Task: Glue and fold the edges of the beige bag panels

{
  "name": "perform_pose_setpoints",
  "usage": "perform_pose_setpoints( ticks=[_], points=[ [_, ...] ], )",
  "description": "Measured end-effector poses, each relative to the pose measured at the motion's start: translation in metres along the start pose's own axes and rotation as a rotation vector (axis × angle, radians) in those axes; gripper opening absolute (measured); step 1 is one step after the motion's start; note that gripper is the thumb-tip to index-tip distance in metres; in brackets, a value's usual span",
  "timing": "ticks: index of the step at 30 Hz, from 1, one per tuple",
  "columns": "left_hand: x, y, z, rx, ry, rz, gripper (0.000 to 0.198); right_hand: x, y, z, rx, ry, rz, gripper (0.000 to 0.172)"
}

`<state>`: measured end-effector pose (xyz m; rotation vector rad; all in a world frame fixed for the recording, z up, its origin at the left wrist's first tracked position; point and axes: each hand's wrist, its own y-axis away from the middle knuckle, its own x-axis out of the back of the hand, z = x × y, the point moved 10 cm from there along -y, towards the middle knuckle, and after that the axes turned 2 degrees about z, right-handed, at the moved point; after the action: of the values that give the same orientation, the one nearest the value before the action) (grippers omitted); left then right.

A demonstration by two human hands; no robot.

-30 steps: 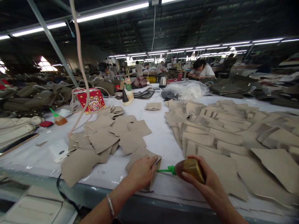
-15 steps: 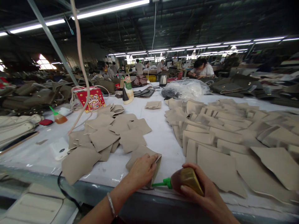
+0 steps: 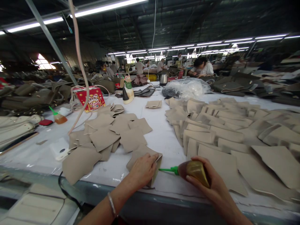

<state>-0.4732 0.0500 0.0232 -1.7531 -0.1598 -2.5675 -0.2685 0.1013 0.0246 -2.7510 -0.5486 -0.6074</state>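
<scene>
My left hand (image 3: 144, 170) lies on a taupe piece of leather-like material (image 3: 138, 153) near the table's front edge, fingers together along its turned-up right edge. My right hand (image 3: 208, 178) is wrapped around a squeeze bottle of amber-brown liquid (image 3: 195, 172). Tilted on its side, the bottle points its thin green nozzle (image 3: 170, 169) left, its tip at the folded edge of the piece. More taupe pieces (image 3: 104, 137) lie in a loose heap to the left. Rows of folded taupe pieces (image 3: 217, 134) cover the right side.
A second green-tipped bottle (image 3: 58, 116) stands at the left, near a red patterned bag (image 3: 92, 99). A hose (image 3: 82, 68) hangs down to the table (image 3: 161, 128). Clear plastic wrap (image 3: 189, 89) and a kettle (image 3: 163, 80) are at the back. Several people work beyond.
My right hand has moved the bottle up and slightly right, so the nozzle tip is farther along the folded edge. My left hand stays on the piece.
</scene>
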Motion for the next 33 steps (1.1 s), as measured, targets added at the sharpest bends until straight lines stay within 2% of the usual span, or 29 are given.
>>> perform_pose_setpoints(
  ticks=[6,12,21,26,30,33],
  points=[
    [0.0,0.0,-0.001,-0.003,0.01,0.008,0.046,-0.003,0.005,0.0,-0.006,-0.094,-0.019,0.046],
    [0.0,-0.001,-0.001,-0.006,-0.002,0.0,0.047,0.007,-0.008,0.002,0.01,-0.039,0.065,0.045],
    [-0.001,-0.002,-0.002,-0.009,0.07,0.014,0.047,-0.019,0.017,0.003,-0.143,-0.176,-0.01,0.051],
    [-0.001,-0.001,-0.002,-0.011,0.055,0.018,0.047,-0.009,0.011,0.005,-0.127,-0.102,0.064,0.052],
    [-0.002,-0.001,-0.001,-0.02,0.053,0.01,0.047,-0.026,0.015,0.009,-0.143,-0.183,-0.07,0.055],
    [-0.003,-0.001,-0.002,-0.019,0.047,0.012,0.047,-0.026,0.011,0.01,-0.116,-0.149,-0.12,0.054]
  ],
)
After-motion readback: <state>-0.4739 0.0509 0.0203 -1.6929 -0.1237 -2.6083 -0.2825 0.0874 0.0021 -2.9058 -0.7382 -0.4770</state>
